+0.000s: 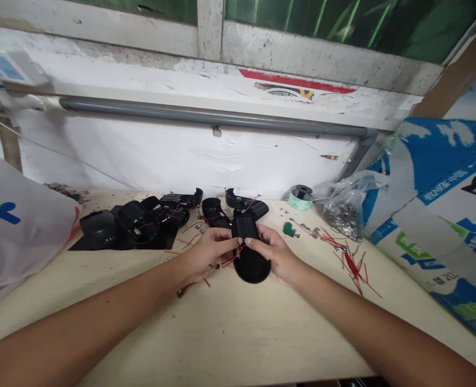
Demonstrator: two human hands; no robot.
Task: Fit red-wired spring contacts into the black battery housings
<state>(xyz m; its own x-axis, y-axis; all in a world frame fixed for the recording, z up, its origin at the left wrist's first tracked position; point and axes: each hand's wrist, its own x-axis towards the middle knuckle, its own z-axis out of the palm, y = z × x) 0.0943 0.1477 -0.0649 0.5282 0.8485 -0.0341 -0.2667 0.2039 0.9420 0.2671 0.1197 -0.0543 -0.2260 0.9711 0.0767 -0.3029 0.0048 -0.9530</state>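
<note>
Both hands hold one black plastic housing [252, 266] with a rounded near end, above the middle of the table. My left hand [211, 250] grips its left side, the thumb pressed on the inside near a red wire [227, 262]. My right hand [276, 252] wraps the right side, its thumb tip close to the left one. Whatever small part lies under the thumbs is too small to make out. Just beyond the hands lie more black housings [215, 211] with red wires attached.
Several black housings [139, 220] are grouped at the left on a dark sheet. To the right are a green piece [289, 229], loose red wires [354, 269], a tape roll [300, 198] and a clear bag of metal parts [345, 209]. A blue-white carton [443, 215] borders the right side.
</note>
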